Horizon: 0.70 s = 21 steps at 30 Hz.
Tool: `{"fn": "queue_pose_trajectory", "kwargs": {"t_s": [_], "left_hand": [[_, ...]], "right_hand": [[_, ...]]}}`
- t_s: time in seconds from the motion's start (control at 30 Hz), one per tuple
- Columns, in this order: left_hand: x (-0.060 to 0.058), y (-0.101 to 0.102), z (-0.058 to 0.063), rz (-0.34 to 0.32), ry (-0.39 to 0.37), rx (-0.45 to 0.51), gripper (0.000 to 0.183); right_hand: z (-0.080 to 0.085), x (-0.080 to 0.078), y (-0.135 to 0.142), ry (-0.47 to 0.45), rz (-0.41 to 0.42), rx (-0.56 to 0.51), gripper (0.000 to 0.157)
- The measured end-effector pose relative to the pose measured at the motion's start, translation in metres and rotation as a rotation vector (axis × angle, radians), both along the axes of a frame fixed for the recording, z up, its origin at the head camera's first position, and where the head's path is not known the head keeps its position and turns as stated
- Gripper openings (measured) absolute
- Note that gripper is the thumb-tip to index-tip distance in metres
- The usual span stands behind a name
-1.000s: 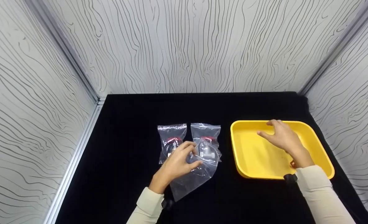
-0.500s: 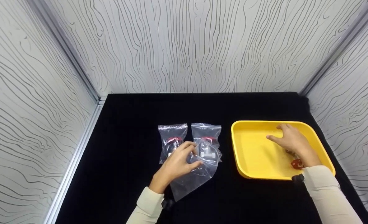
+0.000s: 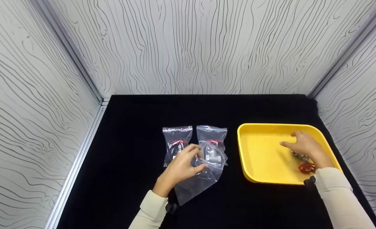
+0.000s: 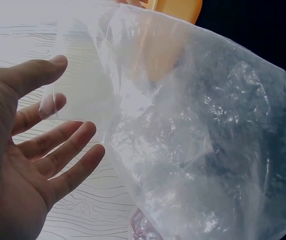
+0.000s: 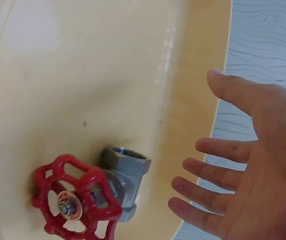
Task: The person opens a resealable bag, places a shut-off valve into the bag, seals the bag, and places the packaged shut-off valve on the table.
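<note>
My left hand (image 3: pixel 181 166) is at a clear plastic zip bag (image 3: pixel 192 189), thumb and fingers apart. In the left wrist view, the bag's film (image 4: pixel 183 140) spreads beside the relaxed fingers, and one fingertip shows through its edge. My right hand (image 3: pixel 305 147) hovers over the right side of the yellow tray (image 3: pixel 261 159), its fingers spread with nothing between them. Below it in the tray lies a gate valve (image 3: pixel 307 168), partly hidden by the wrist. The right wrist view shows its red handwheel and grey metal body (image 5: pixel 127 185) apart from the fingers.
Two zip bags stand out beyond the left hand, a left one (image 3: pixel 179 135) and a right one (image 3: pixel 210 132), each with a red-and-metal valve inside. The loose bag overlaps them. Black cloth (image 3: pixel 127 143) covers the table; patterned panels (image 3: pixel 188 47) wall it in.
My right hand has moved right and slightly nearer over the tray, uncovering more of the valve. The left hand and the bags have stayed in place.
</note>
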State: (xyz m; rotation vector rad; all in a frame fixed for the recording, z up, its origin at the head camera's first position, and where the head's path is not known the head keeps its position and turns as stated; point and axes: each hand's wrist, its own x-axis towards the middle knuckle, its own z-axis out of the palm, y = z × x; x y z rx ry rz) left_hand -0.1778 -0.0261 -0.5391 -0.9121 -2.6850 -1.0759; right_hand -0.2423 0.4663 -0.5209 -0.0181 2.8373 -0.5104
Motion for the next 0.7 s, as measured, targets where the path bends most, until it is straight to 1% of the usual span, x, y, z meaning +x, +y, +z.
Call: {"fn": "queue_pose_trajectory", "kwargs": {"t_s": [0.47,0.6,0.7], "left_hand": [[0.000,-0.001,0.000,-0.001,-0.011,0.000,0.026],[0.000,-0.002,-0.001,0.000,-0.013,-0.012,0.027],[0.000,-0.002,-0.001,0.000,-0.006,-0.015,0.027]], "right_hand": [[-0.010,0.001,0.020,-0.093,-0.028,-0.006,0.097],[-0.014,0.002,0.026,-0.101,-0.055,-0.022,0.098],[-0.017,0.003,0.029,-0.136,-0.085,-0.054,0.100]]}}
